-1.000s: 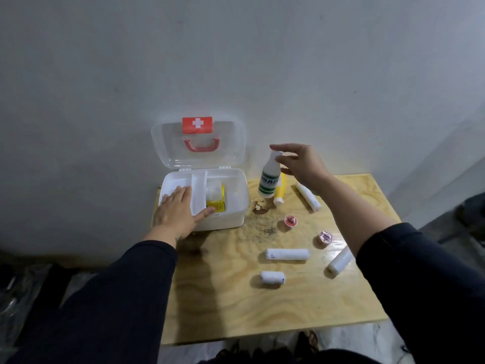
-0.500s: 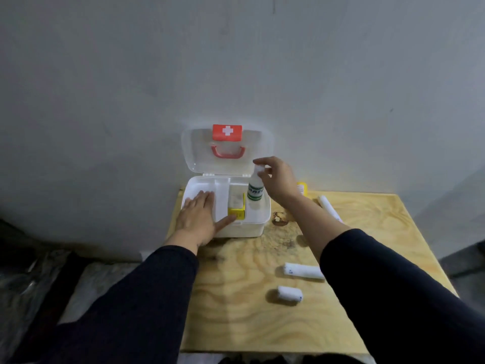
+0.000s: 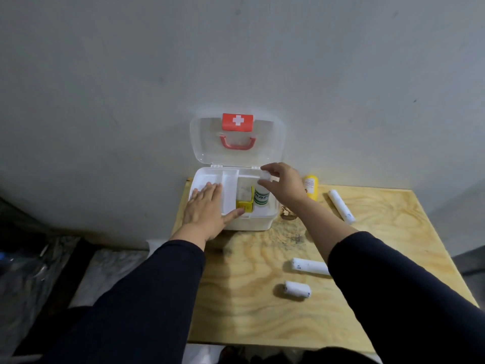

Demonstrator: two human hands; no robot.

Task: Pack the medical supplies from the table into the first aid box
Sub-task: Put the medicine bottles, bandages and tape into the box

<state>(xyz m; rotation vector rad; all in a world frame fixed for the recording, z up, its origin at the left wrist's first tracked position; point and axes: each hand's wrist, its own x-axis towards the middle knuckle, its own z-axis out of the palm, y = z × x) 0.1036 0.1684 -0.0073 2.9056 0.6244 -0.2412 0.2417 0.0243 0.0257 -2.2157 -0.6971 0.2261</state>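
Note:
The white first aid box (image 3: pixel 258 224) stands open at the table's back left, its clear lid (image 3: pixel 273 143) with a red cross leaning on the wall. My left hand (image 3: pixel 207 212) lies flat on the box's left side. My right hand (image 3: pixel 284 183) grips the cap of a white bottle with a green label (image 3: pixel 261 199), which stands in the box's right compartment beside a yellow carton (image 3: pixel 245 206). On the table lie a yellow bottle (image 3: pixel 311 186) and three white bandage rolls (image 3: pixel 341 210) (image 3: pixel 309 266) (image 3: pixel 297 289).
The plywood table (image 3: pixel 252 311) stands against a grey wall. A dark stain (image 3: pixel 291 236) marks the wood in front of the box. The floor drops away to the left and right of the table.
My right hand carried the white bottle from the table leftward and lowered it into the box's right compartment. My left hand stayed on the box. The camera view shifted left.

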